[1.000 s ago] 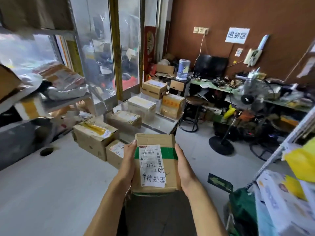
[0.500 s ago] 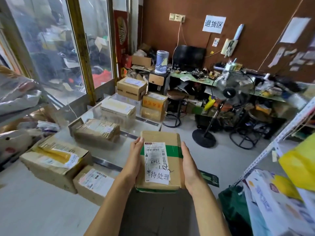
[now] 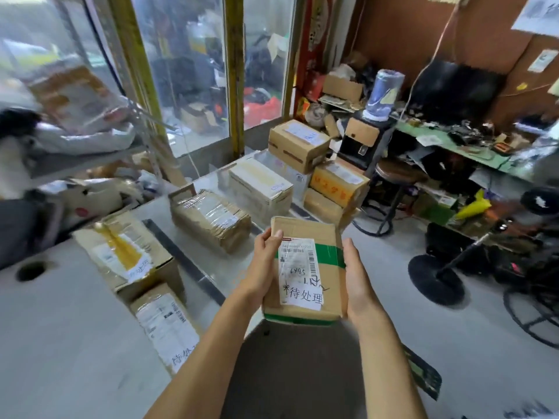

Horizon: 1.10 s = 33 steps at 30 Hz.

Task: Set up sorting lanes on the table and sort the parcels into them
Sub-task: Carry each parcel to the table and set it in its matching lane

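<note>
I hold a brown parcel (image 3: 305, 267) between both hands, out in front of me just past the near right edge of the counter (image 3: 60, 343). My left hand (image 3: 263, 267) grips its left side, thumb laid over the top near the far left corner of the white shipping label (image 3: 299, 273); my right hand (image 3: 358, 282) clasps the right side, the fingers wrapped under and out of sight. A band of green tape (image 3: 329, 255) runs across the parcel, and the label carries a barcode and handwritten characters at its near end. To the left on the counter lie other parcels: a small flat box (image 3: 166, 325) nearest me with a white label, touching a larger box with yellow tape (image 3: 127, 252) just beyond it. A dark strip (image 3: 187, 267) runs across the counter between these and the next group — a tape-wrapped box (image 3: 211, 219) lying farther off, then a pale box (image 3: 260, 189) beyond that. At the far end an orange-printed box (image 3: 338, 182) stands on another carton, with a brown box (image 3: 298, 145) stacked on a white one just behind it. Far right, a round stool (image 3: 393, 176) stands on the floor beside a green-topped bench — cluttered, too blurred to pick apart. A fan base (image 3: 435, 279) sits on the floor to my right.
</note>
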Tool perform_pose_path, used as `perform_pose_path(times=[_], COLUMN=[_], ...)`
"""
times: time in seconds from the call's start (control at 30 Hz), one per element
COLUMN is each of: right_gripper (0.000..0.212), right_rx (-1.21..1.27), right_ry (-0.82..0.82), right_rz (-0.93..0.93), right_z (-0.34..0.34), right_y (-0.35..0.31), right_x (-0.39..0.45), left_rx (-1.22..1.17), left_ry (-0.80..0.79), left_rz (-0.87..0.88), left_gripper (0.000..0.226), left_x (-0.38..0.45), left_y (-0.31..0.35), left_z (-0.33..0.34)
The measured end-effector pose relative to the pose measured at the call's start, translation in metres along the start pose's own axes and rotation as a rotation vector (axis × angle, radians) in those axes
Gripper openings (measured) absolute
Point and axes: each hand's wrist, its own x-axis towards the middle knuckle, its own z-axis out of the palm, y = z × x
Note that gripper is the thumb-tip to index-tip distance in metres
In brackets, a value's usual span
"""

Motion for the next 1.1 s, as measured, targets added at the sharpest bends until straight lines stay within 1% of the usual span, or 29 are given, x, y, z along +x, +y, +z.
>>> perform_pose_path(times=[0.07, 0.17, 0.23, 0.33, 0.4, 0.47, 0.53, 0.57, 0.63, 0.67, 0.7, 0.8, 0.83, 0.9, 0.97, 1.03, 1.1], right_gripper=[0.063, 0.053, 0.055, 0.06, 0.062, 0.064, 0.066, 0.067, 0.07, 0.071, 0.07, 0.067, 0.068, 0.068, 0.068, 0.074, 0.071], right_rx=[-0.047, -0.071, -0.106, -0.164, -0.182, -0.219, -0.245, -0.257, -0.274, -0.279, -0.274, -0.242, -0.26, -0.311, -0.354, -0.377, -0.39], right_ry=[-0.104, -0.285, -0.412, -0.558, -0.61, -0.669, -0.719, -0.741, -0.76, -0.772, -0.775, -0.827, -0.831, -0.843, -0.849, -0.878, -0.89], right_rz=[-0.018, -0.028, 0.014, 0.061, 0.052, 0.041, 0.015, 0.01, 0.024, 0.036, 0.048, 0.088, 0.104, 0.148, 0.155, 0.158, 0.153], right_z=[0.023, 0.07, 0.108, 0.165, 0.202, 0.235, 0.266, 0.28, 0.305, 0.315, 0.324, 0.341, 0.344, 0.349, 0.35, 0.348, 0.348], right_y=[-0.016, -0.029, -0.034, -0.037, -0.039, -0.043, -0.045, -0.047, -0.051, -0.052, -0.053, -0.051, -0.047, -0.035, -0.022, -0.014, -0.012], right_x=[0.028, 0.059, 0.074, 0.089, 0.099, 0.107, 0.117, 0.122, 0.13, 0.134, 0.139, 0.151, 0.157, 0.175, 0.193, 0.204, 0.209], left_rx=[-0.045, -0.092, -0.121, -0.188, -0.23, -0.271, -0.278, -0.279, -0.288, -0.283, -0.271, -0.184, -0.152, -0.117, -0.069, -0.032, -0.027], left_ry=[0.126, 0.298, 0.438, 0.585, 0.653, 0.693, 0.707, 0.718, 0.737, 0.738, 0.743, 0.799, 0.808, 0.8, 0.83, 0.892, 0.926], left_rz=[0.034, 0.058, 0.083, 0.114, 0.141, 0.15, 0.17, 0.174, 0.173, 0.179, 0.178, 0.157, 0.124, 0.013, -0.056, -0.079, -0.088], left_gripper=[0.075, 0.069, 0.059, 0.061, 0.066, 0.073, 0.07, 0.074, 0.09, 0.093, 0.09, 0.072, 0.072, 0.077, 0.065, 0.053, 0.051], left_x=[0.005, 0.003, -0.004, -0.014, -0.019, -0.022, -0.021, -0.019, -0.014, -0.01, -0.007, 0.005, 0.011, 0.021, 0.028, 0.033, 0.034], left_y=[0.009, 0.02, 0.028, 0.034, 0.04, 0.044, 0.048, 0.051, 0.054, 0.053, 0.054, 0.056, 0.055, 0.052, 0.047, 0.047, 0.05], left_z=[-0.021, -0.062, -0.094, -0.138, -0.166, -0.191, -0.217, -0.228, -0.256, -0.269, -0.278, -0.295, -0.298, -0.297, -0.294, -0.289, -0.284])
